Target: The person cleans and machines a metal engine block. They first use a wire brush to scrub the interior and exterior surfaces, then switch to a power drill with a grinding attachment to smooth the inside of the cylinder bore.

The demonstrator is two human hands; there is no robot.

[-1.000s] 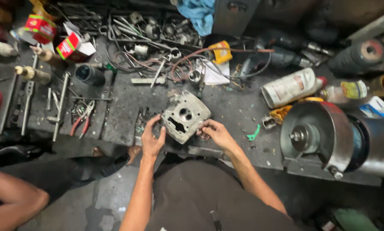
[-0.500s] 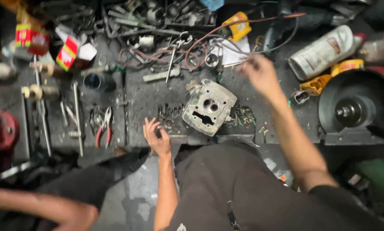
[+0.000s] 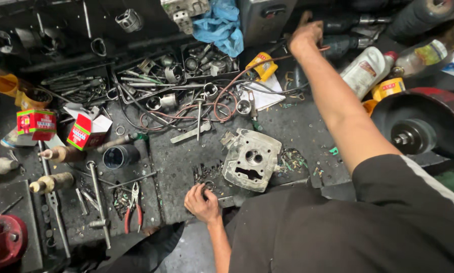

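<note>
Far left: red cartons (image 3: 37, 123), wooden-handled tools (image 3: 52, 182), red-handled pliers (image 3: 133, 212) on the dark bench (image 3: 181, 156).
Near centre: left hand (image 3: 201, 202), fingers curled and pressed on the bench edge beside small debris, holding nothing visible.
Centre: grey metal cylinder head (image 3: 251, 160), flat on the bench, just right of the left hand, untouched.
Far right: right hand (image 3: 303, 36), stretched to the far side among power tools (image 3: 348, 33); grip not discernible.
Step judged: fetching a tool. Next move calls for a sure grasp there.
</note>
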